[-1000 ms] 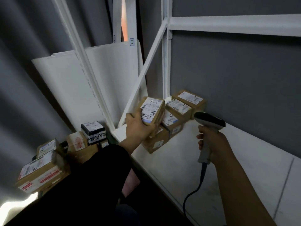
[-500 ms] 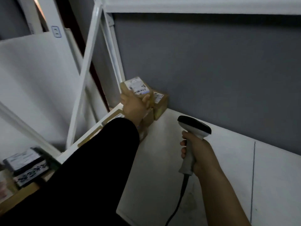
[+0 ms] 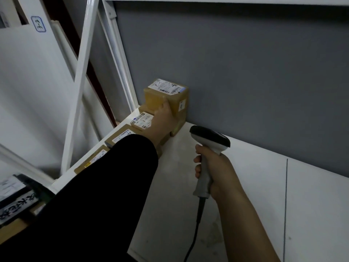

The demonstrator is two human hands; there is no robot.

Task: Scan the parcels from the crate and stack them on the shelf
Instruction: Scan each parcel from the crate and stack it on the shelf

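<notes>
With several parcels shelved, another parcel is gripped atop them by the left hand, the scanner clasped by the right hand.

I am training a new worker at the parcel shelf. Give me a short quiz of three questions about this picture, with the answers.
1. True or false: the right hand grips the barcode scanner by its handle.
2. Where does the top parcel, held by the left hand, sit? A) on other parcels in the back corner of the shelf; B) in a crate; C) alone in the middle of the shelf.
3. Fill the gap: the shipping label of the top parcel faces ____.
Key: 1 true; 2 A; 3 up.
</notes>
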